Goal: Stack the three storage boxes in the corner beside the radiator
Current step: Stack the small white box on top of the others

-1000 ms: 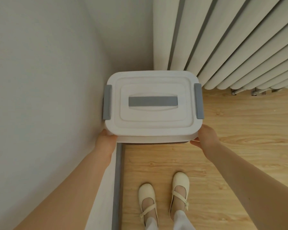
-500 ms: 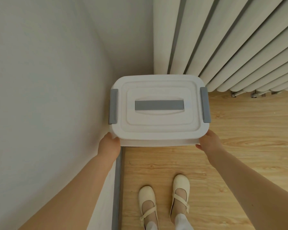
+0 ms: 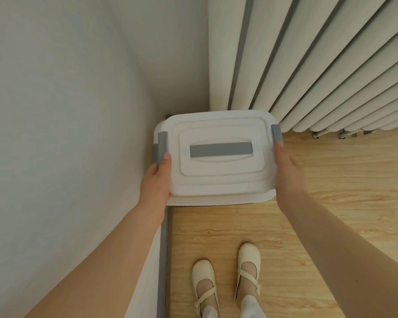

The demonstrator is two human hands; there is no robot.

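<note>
A white storage box (image 3: 218, 177) with a grey lid handle and grey side clips is in the corner, between the left wall and the radiator (image 3: 308, 65). It rests on another white box (image 3: 218, 199), whose rim and grey clip show beneath it at the front and left. My left hand (image 3: 157, 180) grips the top box's left side with the thumb on the lid. My right hand (image 3: 287, 166) presses flat against its right side. What lies under the lower box is hidden.
The grey wall (image 3: 67, 134) runs along the left with a grey skirting strip (image 3: 163, 260) at its foot. The wooden floor (image 3: 331, 191) spreads to the right. My two feet in cream shoes (image 3: 225, 281) stand just in front of the boxes.
The top box has moved down and toward the corner, onto the box beneath. Both hands shifted from its front bottom corners up to its sides.
</note>
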